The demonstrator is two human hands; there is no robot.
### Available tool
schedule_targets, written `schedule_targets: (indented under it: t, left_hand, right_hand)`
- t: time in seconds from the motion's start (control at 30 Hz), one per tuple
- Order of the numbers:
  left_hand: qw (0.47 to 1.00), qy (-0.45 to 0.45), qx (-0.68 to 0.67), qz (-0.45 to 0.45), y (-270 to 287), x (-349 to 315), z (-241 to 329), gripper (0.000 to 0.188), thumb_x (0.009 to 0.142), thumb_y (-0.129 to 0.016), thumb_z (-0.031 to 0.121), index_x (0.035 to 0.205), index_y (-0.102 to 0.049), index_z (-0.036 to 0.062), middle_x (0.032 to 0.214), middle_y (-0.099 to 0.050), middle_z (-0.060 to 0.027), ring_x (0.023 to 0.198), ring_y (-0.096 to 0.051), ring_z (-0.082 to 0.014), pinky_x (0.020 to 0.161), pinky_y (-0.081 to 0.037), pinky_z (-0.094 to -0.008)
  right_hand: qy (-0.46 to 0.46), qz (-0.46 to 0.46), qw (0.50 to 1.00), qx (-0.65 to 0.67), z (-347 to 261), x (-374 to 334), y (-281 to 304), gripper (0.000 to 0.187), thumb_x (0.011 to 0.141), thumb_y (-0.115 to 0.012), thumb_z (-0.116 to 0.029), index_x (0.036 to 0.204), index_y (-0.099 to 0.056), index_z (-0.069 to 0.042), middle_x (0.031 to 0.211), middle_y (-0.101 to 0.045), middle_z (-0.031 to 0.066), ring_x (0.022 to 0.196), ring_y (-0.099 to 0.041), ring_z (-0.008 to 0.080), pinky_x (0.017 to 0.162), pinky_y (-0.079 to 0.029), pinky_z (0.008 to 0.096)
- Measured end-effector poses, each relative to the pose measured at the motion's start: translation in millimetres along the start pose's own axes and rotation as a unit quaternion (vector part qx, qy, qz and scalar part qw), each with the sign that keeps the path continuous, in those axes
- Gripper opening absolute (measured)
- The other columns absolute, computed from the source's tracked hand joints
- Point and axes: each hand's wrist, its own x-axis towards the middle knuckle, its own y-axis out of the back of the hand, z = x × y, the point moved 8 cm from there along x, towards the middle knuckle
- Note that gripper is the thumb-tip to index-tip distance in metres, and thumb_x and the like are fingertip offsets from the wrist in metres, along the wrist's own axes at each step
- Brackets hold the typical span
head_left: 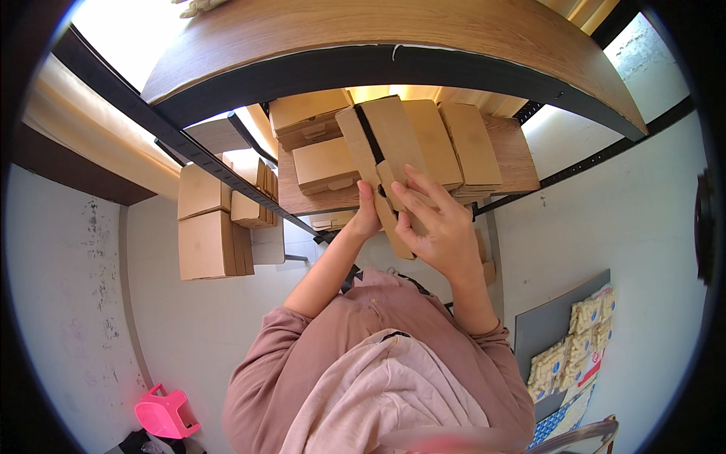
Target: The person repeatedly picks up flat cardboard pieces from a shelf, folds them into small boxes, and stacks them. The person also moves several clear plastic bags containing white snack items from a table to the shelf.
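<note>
A brown cardboard box [399,136] is tilted up in front of me at the shelf. A dark gap runs along it between its lid and its side. My left hand [366,218] grips the box's near left edge, thumb up along the side; its other fingers are hidden behind the cardboard. From the right, my right hand [440,227] has its bent fingers on the box's front flap, with the thumb close to the edge. What is inside the box cannot be seen.
More cardboard boxes [325,163] lie on the wooden shelf [518,155], under a higher shelf [363,26] with a black metal frame. Stacked boxes [204,244] stand at the left. A pink stool [166,412] is at lower left, bagged pale pieces [582,337] at lower right.
</note>
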Motion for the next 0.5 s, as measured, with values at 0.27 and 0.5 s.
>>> schedule_targets:
  t: [0.27,0.5]
  left_hand:
    - [1.0,0.012,0.011,0.009,4,0,1,0.097,0.073,-0.018,0.08,0.134,-0.03,0.0052,0.132,-0.04,-0.0133,0.121,-0.041,-0.0252,0.099,-0.037,-0.0386]
    - [1.0,0.015,-0.001,-0.006,11,3,-6,0.097,0.073,-0.019,0.08,0.135,-0.029,0.006,0.133,-0.039,-0.0119,0.122,-0.04,-0.0246,0.1,-0.037,-0.0387]
  right_hand:
    - [0.042,-0.012,0.999,-0.012,-4,7,3,0.039,0.067,-0.062,-0.003,0.105,-0.061,-0.004,0.108,-0.058,0.0076,0.077,-0.062,0.0219,0.064,-0.052,0.0296]
    - [0.056,-0.021,0.998,-0.017,-8,12,3,0.036,0.068,-0.062,-0.003,0.104,-0.061,-0.003,0.101,-0.059,0.0072,0.08,-0.061,0.0217,0.065,-0.052,0.0305]
